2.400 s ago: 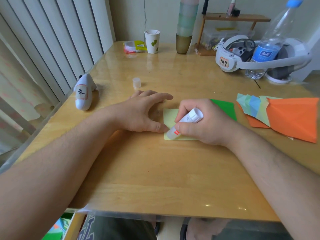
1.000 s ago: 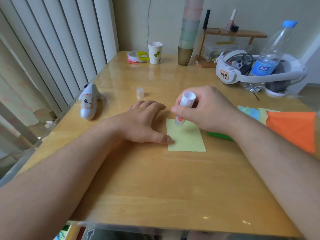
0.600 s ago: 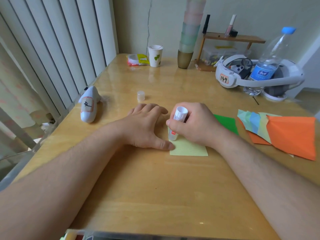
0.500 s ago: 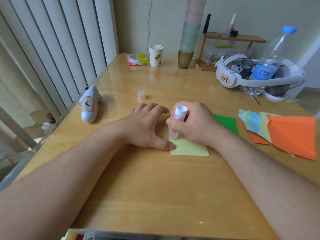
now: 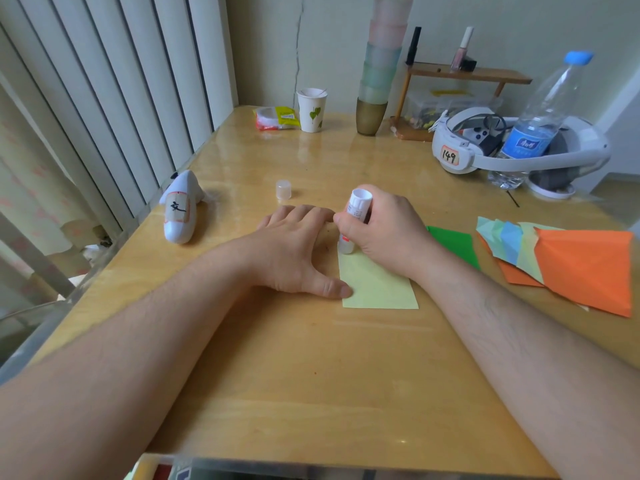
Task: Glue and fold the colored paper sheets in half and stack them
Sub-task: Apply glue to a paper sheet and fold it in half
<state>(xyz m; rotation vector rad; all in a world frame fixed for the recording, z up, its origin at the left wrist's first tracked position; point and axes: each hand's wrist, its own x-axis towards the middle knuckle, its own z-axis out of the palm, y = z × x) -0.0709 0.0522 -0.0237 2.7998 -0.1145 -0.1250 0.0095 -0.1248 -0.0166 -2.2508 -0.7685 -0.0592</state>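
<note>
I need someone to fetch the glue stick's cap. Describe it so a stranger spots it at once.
Start at the wooden table and find the left hand lying flat beside the yellow-green sheet. Just beyond its fingertips stands the cap, alone on bare wood. It is small, translucent and whitish, far smaller than the white paper cup at the far edge.

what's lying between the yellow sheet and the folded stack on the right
A green sheet lies between the yellow sheet and the folded stack, and the right hand holding the glue stick hovers there too.
</note>
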